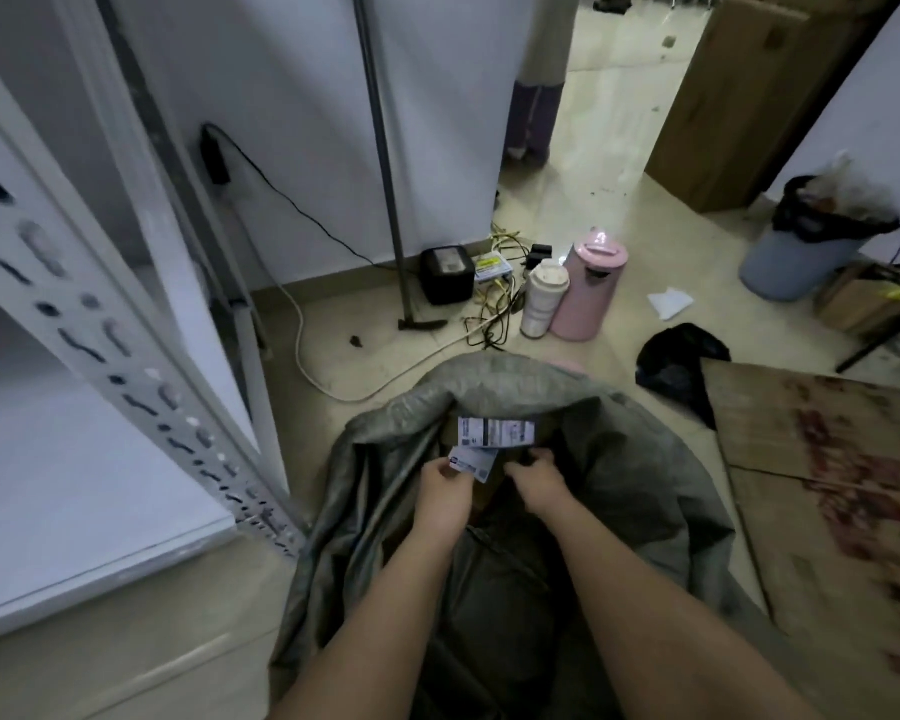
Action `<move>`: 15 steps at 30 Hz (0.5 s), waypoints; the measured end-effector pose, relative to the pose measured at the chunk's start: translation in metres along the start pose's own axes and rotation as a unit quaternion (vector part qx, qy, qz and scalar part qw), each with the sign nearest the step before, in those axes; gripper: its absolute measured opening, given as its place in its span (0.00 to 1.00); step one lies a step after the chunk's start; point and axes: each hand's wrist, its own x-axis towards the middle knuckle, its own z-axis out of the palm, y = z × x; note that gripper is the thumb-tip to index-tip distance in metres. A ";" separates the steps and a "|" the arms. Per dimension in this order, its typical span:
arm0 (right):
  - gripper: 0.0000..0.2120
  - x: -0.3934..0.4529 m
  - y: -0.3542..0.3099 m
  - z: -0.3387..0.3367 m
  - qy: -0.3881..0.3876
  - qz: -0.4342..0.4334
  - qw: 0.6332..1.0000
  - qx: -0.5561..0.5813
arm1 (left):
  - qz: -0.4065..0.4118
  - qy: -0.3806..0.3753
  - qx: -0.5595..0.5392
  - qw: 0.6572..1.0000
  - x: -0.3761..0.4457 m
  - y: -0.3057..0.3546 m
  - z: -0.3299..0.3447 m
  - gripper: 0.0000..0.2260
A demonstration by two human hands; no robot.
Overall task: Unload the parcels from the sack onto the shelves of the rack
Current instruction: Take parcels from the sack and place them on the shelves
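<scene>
You're at the picking step: your left hand [444, 479] pinches a white-labelled parcel [473, 462] inside the grey plastic sack [645, 459], your right hand [537, 478] curls onto something dark beside it, so next lift to the white metal rack [74, 485].

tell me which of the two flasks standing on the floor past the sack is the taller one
The pink flask, on the right of the pair. It stands taller and wider than the white flask right beside it on the left, and it has a pink lid.
</scene>
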 end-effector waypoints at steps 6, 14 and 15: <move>0.38 0.093 0.025 0.024 0.055 0.025 0.989 0.137 | 0.024 -0.008 -0.021 0.999 0.046 -0.042 0.008 0.22; 0.34 0.141 0.028 0.029 0.093 -0.003 0.973 0.213 | 0.050 -0.009 -0.031 0.998 0.073 -0.054 0.012 0.17; 0.39 0.158 0.031 0.027 0.102 -0.007 0.967 0.233 | 0.048 -0.009 -0.029 0.998 0.075 -0.055 0.014 0.17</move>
